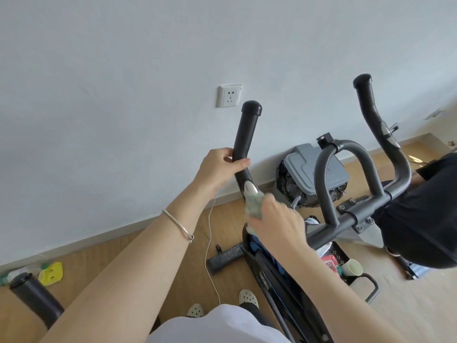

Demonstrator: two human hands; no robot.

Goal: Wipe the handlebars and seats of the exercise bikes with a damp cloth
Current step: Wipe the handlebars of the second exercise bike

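Note:
The exercise bike's black left handlebar (247, 134) rises in the middle of the view, and my left hand (220, 169) grips it about halfway up. Just below, my right hand (277, 221) holds a pale green cloth (327, 206) bunched against the bar, right under its silver pulse sensor (250, 188). The right handlebar (371, 112) stands untouched at the upper right. A grey centre loop bar (346, 154) joins the two. The seat is not in view.
A white wall with a socket (228, 96) is close behind the bike. A grey-lidded bin (314, 172) stands by the wall. A white cable (210, 243) hangs down to the wooden floor. A black basket with a cup (351, 267) sits low right. Another black bar end (32, 295) pokes in at lower left.

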